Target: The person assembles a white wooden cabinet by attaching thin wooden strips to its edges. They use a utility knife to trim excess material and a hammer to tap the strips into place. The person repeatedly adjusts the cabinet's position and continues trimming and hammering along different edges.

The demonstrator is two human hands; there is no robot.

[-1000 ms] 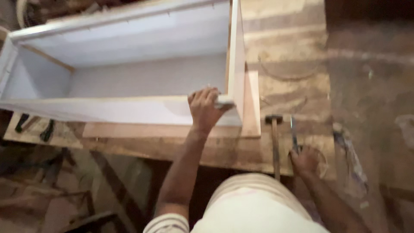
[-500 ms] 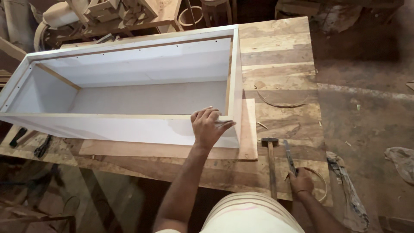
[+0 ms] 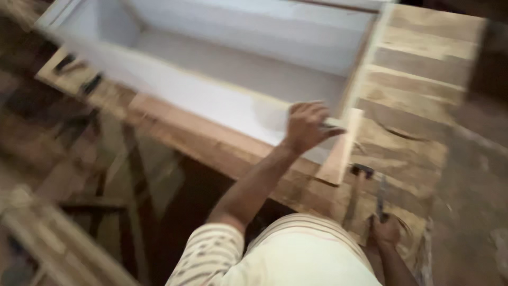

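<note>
Rough wooden planks make up the tabletop [image 3: 418, 100], and the view of it is now tilted and smeared with motion blur, where half a second ago it was level and sharp; the head has swung, not the work.

A long white open box [image 3: 227, 69], a cabinet carcass lying on its back, stays where it was on the tabletop, its near right corner resting on a bare wooden board [image 3: 338, 159] that sticks out beneath it. The left hand [image 3: 307, 127] keeps its place on that corner, palm down, fingers spread and curled over the white front edge, pressing on it rather than gripping anything loose. Since that hand has not shifted across the three moments, the box is, as I judge it, being steadied.

Just right of the board lies a hammer [image 3: 355, 185], dark head away from the person, handle toward them. The right hand [image 3: 385, 233] remains low at the near edge of the tabletop, closed loosely around a thin dark tool [image 3: 381, 198] beside the hammer; the blur hides what kind of tool it is.

Farther left, dark clamps or tools [image 3: 79, 71] lie along the edge, beyond the box's far end. No packages, labels or signs can be made out anywhere.
</note>
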